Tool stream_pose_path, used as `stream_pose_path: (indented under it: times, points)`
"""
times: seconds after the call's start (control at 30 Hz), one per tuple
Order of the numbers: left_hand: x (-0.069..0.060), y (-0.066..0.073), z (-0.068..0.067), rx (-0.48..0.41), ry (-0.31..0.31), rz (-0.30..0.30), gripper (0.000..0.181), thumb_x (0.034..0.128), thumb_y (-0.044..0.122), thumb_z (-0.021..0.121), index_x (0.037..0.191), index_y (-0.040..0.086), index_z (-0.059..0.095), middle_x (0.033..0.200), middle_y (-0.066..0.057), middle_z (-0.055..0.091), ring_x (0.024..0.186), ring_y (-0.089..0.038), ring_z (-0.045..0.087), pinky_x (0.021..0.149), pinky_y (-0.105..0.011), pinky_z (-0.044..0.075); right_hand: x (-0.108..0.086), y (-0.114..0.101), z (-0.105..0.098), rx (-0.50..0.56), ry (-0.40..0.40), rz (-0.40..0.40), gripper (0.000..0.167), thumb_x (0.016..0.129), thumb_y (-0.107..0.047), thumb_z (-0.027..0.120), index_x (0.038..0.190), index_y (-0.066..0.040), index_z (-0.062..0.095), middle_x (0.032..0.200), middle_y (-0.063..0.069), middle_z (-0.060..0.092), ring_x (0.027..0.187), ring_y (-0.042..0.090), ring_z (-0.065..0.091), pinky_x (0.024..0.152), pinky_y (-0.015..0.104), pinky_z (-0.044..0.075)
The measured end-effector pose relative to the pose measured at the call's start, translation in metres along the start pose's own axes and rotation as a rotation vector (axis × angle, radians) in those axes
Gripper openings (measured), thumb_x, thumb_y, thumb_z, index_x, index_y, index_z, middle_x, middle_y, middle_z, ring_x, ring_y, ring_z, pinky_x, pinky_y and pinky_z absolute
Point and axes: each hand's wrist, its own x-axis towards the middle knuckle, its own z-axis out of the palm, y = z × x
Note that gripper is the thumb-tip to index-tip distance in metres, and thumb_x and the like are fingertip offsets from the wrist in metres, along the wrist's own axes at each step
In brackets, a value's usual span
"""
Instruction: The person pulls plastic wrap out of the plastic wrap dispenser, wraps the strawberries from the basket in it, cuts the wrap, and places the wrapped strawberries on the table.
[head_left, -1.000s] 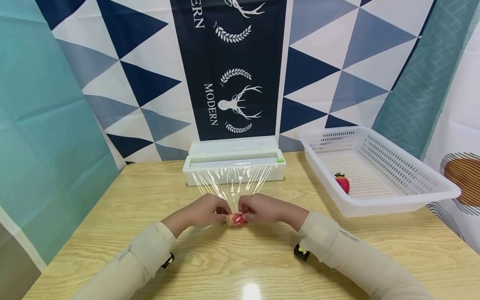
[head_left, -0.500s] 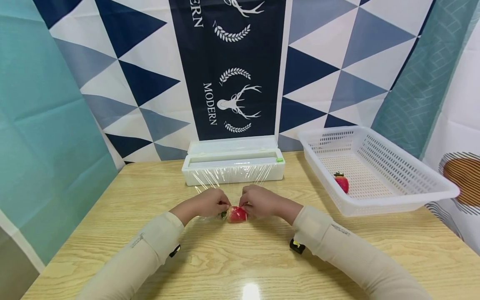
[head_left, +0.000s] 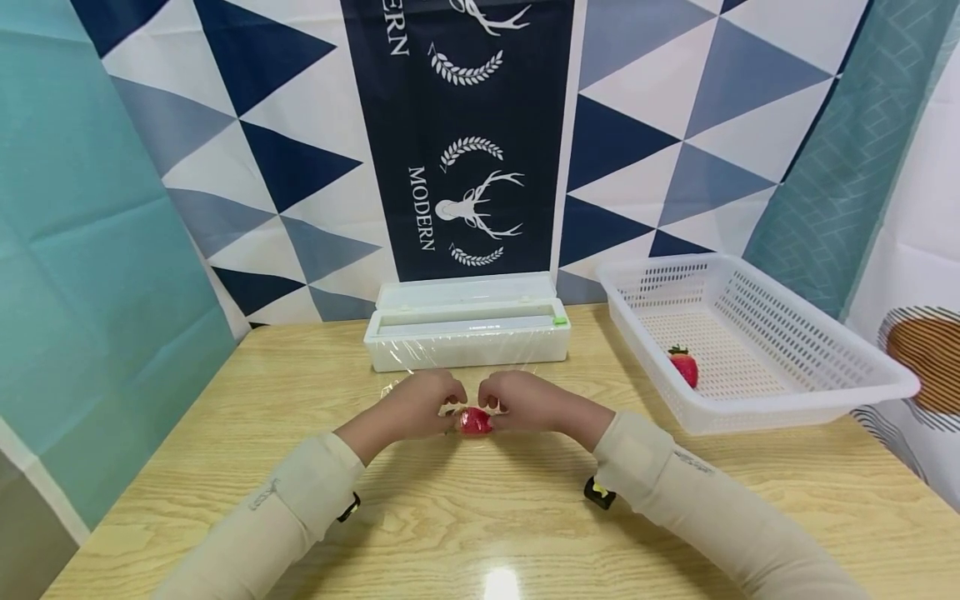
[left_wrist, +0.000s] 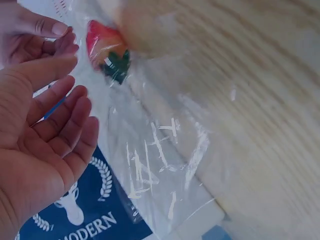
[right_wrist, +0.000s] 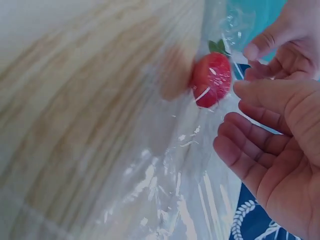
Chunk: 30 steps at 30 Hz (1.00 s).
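Strawberry (head_left: 474, 421) sits between the two hands at the desk (head_left: 465, 517), just in front of a long white box, under clear plastic film (left_wrist: 160, 150). It's a plump, rounded cone, glossy red fading to pale orange near the leaves (left_wrist: 117, 65), which point toward the left hand (head_left: 420, 407). Film's super thin and crinkly, all bright streaks and little creases, running back to the box (head_left: 468, 350).

Both hands have a slack grip: on the left hand and the right hand (head_left: 532, 404) alike, the fingers are softly bent with a gap to the thumb, close beside the fruit.

Box is smooth and blocky, lid (head_left: 465, 292) tipped up, pale roll (head_left: 465, 327) inside, green tab (head_left: 560, 321) at one end. Off to the right there's a slotted white plastic basket (head_left: 787, 406) with a second strawberry (head_left: 683, 368) in it. Desk has a wavy wood grain, pretty blurry in the wrist views.

Hard to make out: where the film's edges end, and whether the fruit touches the wood. From the head view, the left hand covers most of the leaves. Cream sleeves (head_left: 682, 483) run off the bottom edge, and the printed cloth (head_left: 300, 150) gets cut off up top.
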Motion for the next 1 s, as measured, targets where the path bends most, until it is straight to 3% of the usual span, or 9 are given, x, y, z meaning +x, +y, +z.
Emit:
stream_pose_path:
  times: [0.1, 0.27, 0.57, 0.73, 0.83, 1.0]
  points:
    - [0.0, 0.002, 0.004, 0.005, -0.044, 0.0, 0.023, 0.0754, 0.013, 0.081, 0.096, 0.008, 0.071, 0.086, -0.001, 0.063, 0.076, -0.012, 0.052, 0.07, -0.029, 0.048, 0.002, 0.0, 0.005, 0.009, -0.016, 0.013, 0.023, 0.077, -0.009, 0.079, 0.095, -0.004, 0.066, 0.089, 0.002, 0.063, 0.077, 0.013, 0.056, 0.072, 0.029, 0.049]
    - [0.001, 0.001, 0.01, -0.038, -0.068, -0.031, 0.032, 0.0701, 0.009, 0.084, 0.097, 0.007, 0.068, 0.087, 0.001, 0.062, 0.078, -0.013, 0.054, 0.073, -0.03, 0.049, 0.006, 0.001, 0.01, 0.028, -0.046, 0.054, 0.029, 0.072, -0.012, 0.084, 0.093, -0.008, 0.064, 0.085, -0.002, 0.064, 0.076, 0.011, 0.056, 0.07, 0.028, 0.049]
    - [0.01, -0.016, 0.011, -0.199, -0.081, -0.028, 0.012, 0.0808, 0.008, 0.073, 0.092, 0.008, 0.07, 0.082, 0.002, 0.065, 0.074, -0.011, 0.058, 0.069, -0.025, 0.05, 0.015, 0.014, 0.007, 0.058, -0.077, 0.058, 0.017, 0.079, -0.008, 0.077, 0.092, -0.01, 0.067, 0.081, -0.006, 0.063, 0.073, 0.009, 0.056, 0.068, 0.026, 0.049]
    - [0.015, -0.026, 0.01, -0.325, -0.132, -0.108, 0.016, 0.0849, 0.009, 0.071, 0.099, 0.005, 0.066, 0.088, 0.0, 0.066, 0.081, -0.012, 0.06, 0.075, -0.027, 0.052, 0.018, 0.026, 0.004, 0.145, -0.087, 0.048, 0.015, 0.084, -0.007, 0.072, 0.099, -0.006, 0.075, 0.081, -0.006, 0.065, 0.071, 0.008, 0.056, 0.067, 0.025, 0.05]
    - [0.018, -0.029, 0.008, -0.359, -0.149, -0.142, 0.011, 0.087, 0.008, 0.068, 0.097, 0.007, 0.065, 0.088, 0.001, 0.064, 0.082, -0.012, 0.058, 0.077, -0.028, 0.05, 0.02, 0.031, 0.003, 0.164, -0.077, 0.047, 0.017, 0.086, -0.006, 0.069, 0.103, -0.004, 0.072, 0.083, -0.005, 0.065, 0.073, 0.008, 0.056, 0.069, 0.025, 0.05]
    - [0.025, -0.034, 0.005, -0.373, -0.151, -0.182, 0.009, 0.0906, 0.009, 0.063, 0.096, 0.006, 0.069, 0.083, 0.002, 0.063, 0.079, -0.013, 0.054, 0.073, -0.028, 0.047, 0.024, 0.038, 0.0, 0.202, -0.061, 0.105, 0.007, 0.09, -0.005, 0.064, 0.095, -0.007, 0.067, 0.081, -0.004, 0.063, 0.075, 0.01, 0.055, 0.072, 0.027, 0.049]
